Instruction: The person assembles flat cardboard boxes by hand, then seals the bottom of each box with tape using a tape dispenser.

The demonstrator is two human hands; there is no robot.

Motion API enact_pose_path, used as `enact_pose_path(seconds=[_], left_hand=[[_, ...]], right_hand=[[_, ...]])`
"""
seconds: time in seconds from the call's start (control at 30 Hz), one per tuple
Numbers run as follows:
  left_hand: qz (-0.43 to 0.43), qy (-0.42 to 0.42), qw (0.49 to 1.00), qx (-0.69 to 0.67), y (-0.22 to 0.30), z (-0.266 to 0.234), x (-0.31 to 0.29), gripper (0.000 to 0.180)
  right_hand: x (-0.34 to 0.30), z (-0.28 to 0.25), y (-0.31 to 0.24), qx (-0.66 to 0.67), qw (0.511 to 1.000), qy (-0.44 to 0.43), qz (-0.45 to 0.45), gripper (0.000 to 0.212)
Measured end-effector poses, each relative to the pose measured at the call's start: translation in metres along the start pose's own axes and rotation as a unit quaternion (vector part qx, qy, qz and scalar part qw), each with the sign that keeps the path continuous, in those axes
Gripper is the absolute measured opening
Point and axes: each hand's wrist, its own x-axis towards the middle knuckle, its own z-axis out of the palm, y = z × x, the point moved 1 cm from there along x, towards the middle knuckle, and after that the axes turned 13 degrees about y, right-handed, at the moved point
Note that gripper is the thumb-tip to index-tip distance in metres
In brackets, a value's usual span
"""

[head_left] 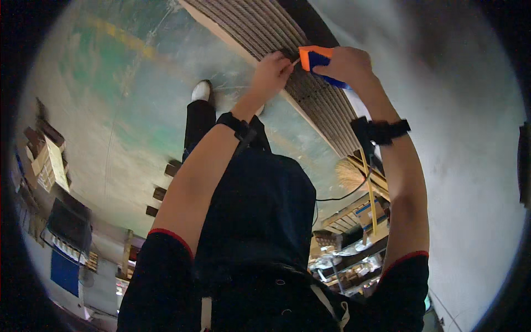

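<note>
My right hand [348, 65] is wrapped round an orange-and-dark-blue block-shaped tool [305, 57], whose exact kind I cannot make out. Close by on its left, my left hand [271, 74] has its fingers pinched together. A thin pale strip [296, 62] runs between those fingertips and the orange end of the tool. Both hands are above a long brown ridged stack [323, 110] that looks like corrugated sheets with a pale near edge. Whether either hand touches the stack is hard to tell. Dark bands circle both wrists.
A pale wall [464, 138] rises along the right. The green-grey floor [127, 83] carries a faded yellow line. A straw broom [349, 174] and yellow poles lie near my right elbow. Loaded shelving [354, 271] stands at lower right, with boxes [52, 160] at far left.
</note>
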Motion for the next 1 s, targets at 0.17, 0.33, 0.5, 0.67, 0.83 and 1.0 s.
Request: enact_pose_path(seconds=[0.17,0.33,0.5,0.67,0.83,1.0], left_hand=[[-0.024,-0.058,0.998,0.022,-0.001,-0.021,-0.009,0.012],[-0.002,-0.047,0.999,-0.013,-0.002,-0.025,-0.012,0.011],[0.006,-0.062,0.998,-0.02,0.0,-0.018,-0.009,0.012],[0.016,-0.148,0.989,-0.025,-0.022,-0.036,-0.027,0.014],[0.04,-0.11,0.99,-0.075,-0.019,-0.019,-0.009,0.014],[0.03,-0.136,0.988,-0.072,-0.028,0.012,0.034,0.011]], right_hand=[[-0.026,0.06,0.003,-0.052,0.97,-0.193,-0.135,0.077],[-0.042,0.008,-0.01,-0.021,0.971,-0.24,0.005,0.082],[0.018,-0.008,-0.032,-0.049,0.992,-0.112,-0.012,0.062],[-0.082,0.085,-0.006,-0.044,0.941,-0.307,-0.136,0.075],[-0.076,0.036,0.009,0.148,0.963,-0.198,0.111,0.083],[-0.105,0.102,-0.02,0.642,0.705,0.086,0.29,0.044]])
